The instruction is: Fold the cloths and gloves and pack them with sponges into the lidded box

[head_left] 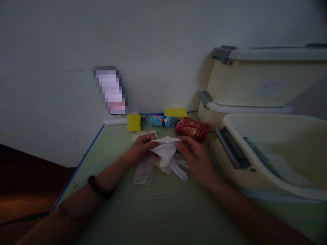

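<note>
Between my two hands a white glove (167, 154) hangs by its cuff, its fingers trailing down toward the table. My left hand (141, 147) pinches the cuff's left edge, and my right hand (192, 154) pinches the right edge. Just below, a translucent whitish folded piece (143, 173) lies on the green table (127, 211); I cannot make out its kind. Behind my left hand lies another crumpled whitish piece (138, 136), partly hidden by that hand.
Along the back are a yellow sponge (134, 123), a bottle with a blue label (160, 120), another yellow block (175, 113) and a red can-shaped item (192, 129). A blurred-out phone (112, 90) stands at the left. At right sits an open cream bin (224, 149) beside stacked lidded bins (245, 81).
</note>
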{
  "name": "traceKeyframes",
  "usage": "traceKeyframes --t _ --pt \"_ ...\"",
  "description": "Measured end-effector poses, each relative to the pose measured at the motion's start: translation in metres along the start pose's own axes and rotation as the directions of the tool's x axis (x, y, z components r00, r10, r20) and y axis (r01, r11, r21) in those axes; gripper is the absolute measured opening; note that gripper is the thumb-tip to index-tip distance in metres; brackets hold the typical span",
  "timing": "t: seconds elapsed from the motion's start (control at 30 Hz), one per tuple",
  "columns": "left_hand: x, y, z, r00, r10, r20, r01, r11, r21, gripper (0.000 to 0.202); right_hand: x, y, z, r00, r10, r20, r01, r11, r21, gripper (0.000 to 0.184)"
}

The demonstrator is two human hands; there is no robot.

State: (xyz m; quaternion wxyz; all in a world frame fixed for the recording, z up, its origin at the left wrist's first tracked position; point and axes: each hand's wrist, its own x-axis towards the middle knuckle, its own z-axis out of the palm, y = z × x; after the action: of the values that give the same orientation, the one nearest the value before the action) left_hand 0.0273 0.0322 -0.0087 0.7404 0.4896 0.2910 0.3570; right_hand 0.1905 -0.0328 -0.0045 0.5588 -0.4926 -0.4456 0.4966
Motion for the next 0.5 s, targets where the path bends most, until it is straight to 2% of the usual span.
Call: traceKeyframes --t 0.13,0.27,0.37,0.43,0.5 --pt "-0.002 0.007 0.002 0.997 0.049 -0.062 -0.061 0.978 -0.202 0.024 0.000 -0.001 0.001 1.000 -0.002 0.024 0.002 1.000 -0.010 0.015" --pt "-0.007 0.014 0.001 0.998 0.057 0.028 -0.047 0.956 -0.288 0.025 0.000 0.002 0.000 0.997 -0.070 0.030 0.073 0.988 -0.136 0.016" --pt "-0.008 0.015 0.001 0.996 0.027 0.090 -0.003 0.968 -0.251 0.027 0.000 0.003 0.000 0.995 -0.098 -0.006 0.096 0.985 -0.144 0.017" --pt "-0.006 0.012 0.000 0.998 0.031 0.050 -0.022 0.984 -0.175 0.031 -0.003 -0.001 0.001 0.993 -0.116 -0.020 0.114 0.990 -0.079 0.016" --pt "-0.002 0.007 0.000 0.996 0.081 -0.029 -0.082 0.995 -0.048 0.031 -0.009 -0.005 0.004 0.991 -0.127 0.031 0.128 0.991 -0.030 0.015"
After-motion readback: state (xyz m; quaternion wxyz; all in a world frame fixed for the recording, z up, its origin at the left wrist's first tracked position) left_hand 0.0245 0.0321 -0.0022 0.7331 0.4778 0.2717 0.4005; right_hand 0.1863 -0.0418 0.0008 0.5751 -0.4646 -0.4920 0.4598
